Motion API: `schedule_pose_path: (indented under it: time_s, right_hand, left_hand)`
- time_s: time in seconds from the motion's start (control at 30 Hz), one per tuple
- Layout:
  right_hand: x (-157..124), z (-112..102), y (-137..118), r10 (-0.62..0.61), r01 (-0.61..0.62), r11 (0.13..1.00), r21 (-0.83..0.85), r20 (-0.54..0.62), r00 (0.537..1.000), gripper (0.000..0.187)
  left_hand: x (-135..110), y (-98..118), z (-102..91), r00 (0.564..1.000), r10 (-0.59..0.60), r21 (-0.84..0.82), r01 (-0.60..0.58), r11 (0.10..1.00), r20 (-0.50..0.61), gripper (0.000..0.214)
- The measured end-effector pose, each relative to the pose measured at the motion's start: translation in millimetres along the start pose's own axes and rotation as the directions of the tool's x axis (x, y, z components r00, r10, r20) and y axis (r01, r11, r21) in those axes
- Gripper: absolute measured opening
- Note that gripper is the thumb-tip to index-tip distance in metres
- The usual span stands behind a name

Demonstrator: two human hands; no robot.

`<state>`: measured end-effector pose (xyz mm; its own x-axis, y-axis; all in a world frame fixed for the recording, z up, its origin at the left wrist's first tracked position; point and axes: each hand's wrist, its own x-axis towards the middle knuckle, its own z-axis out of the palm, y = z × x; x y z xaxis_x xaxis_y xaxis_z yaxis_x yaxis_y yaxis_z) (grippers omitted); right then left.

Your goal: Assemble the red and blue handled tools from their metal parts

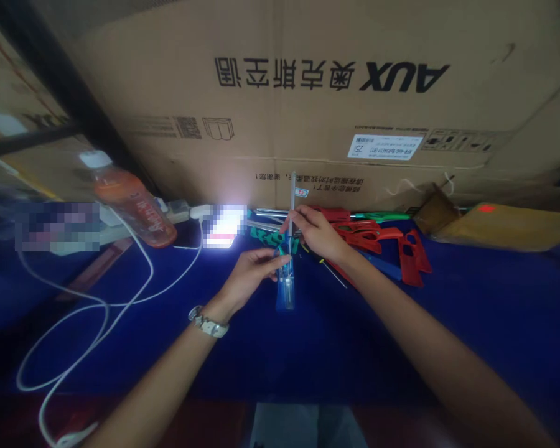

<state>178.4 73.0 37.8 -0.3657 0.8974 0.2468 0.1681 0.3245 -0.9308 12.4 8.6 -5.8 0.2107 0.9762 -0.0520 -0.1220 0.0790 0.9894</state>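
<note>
**Blue screwdriver upright between two pinching hands, mid-frame**

Just below the centre of the frame I have one screwdriver (285,292) with a translucent blue handle, held upright above the blue tabletop (336,354). My left hand (248,274) pinches it near the top of the handle, thumb against curled fingers. My right hand (318,231), higher up, pinches one pale upright strip (293,190); whether this belongs to the screwdriver's shaft or is separate, I can't tell.

I judge the step in hand to be working the strip and handle together, in line. The next move seems to call for a firm left grip and a light, straight adjustment from the right.

Counting outward: behind my right hand lie several red-handled tools (415,258), too overlapped to number, with one long green handle (387,216) among them. One thin yellow-ended rod (322,261) lies right of the screwdriver. At right sits one yellow packet (508,230). Left of centre glows one bright, blurred rectangle (224,229); farther left are one drink bottle (137,208) and looping white cable (150,274). One wristwatch (210,325) circles my left wrist. One AUX carton (308,124) fills the upper frame, bearing one white label (386,147).
</note>
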Motion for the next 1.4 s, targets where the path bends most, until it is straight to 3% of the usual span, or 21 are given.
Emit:
schedule_pose_path:
  time_s: [0.13, 0.23, 0.37, 0.47, 0.63, 1.03, 1.4]
  right_hand:
    - [-1, -2, -2, -0.045, 0.044, 0.998, -0.053, -0.022, 0.999, 0.029]
    - [-2, -2, -2, -0.043, 0.045, 0.998, -0.051, 0.036, 0.998, 0.025]
    - [-2, 1, -2, 0.097, -0.093, 0.995, -0.033, 0.152, 0.984, 0.019]
    - [-3, 0, -4, 0.201, -0.208, 0.978, 0.015, 0.196, 0.96, 0.017]
    - [-4, -7, -8, 0.231, -0.278, 0.95, 0.14, 0.281, 0.932, 0.014]
    - [-3, -2, -4, 0.169, -0.207, 0.967, 0.148, 0.236, 0.957, 0.014]
    - [-4, -2, -4, 0.167, -0.191, 0.978, 0.089, 0.225, 0.96, 0.022]
  left_hand:
    - [1, 0, -2.6, 1.0, -0.005, 0.006, 0.005, 1.0, 0.018, 0.024]
    - [2, 0, -5.0, 0.998, -0.041, 0.02, 0.041, 0.999, 0.043, 0.026]
    - [2, 1, -6.3, 0.995, -0.081, 0.071, 0.077, 0.994, 0.051, 0.03]
    - [3, 2, -5.5, 0.999, -0.037, 0.045, 0.038, 0.998, -0.028, 0.034]
    - [4, 4, -5.8, 0.997, 0.055, 0.078, -0.05, 0.996, -0.05, 0.035]
    - [2, 6, -14.0, 0.999, 0.038, 0.159, -0.043, 0.986, 0.035, 0.028]
    - [4, 6, -15.0, 0.997, 0.047, 0.108, -0.054, 0.993, 0.063, 0.024]
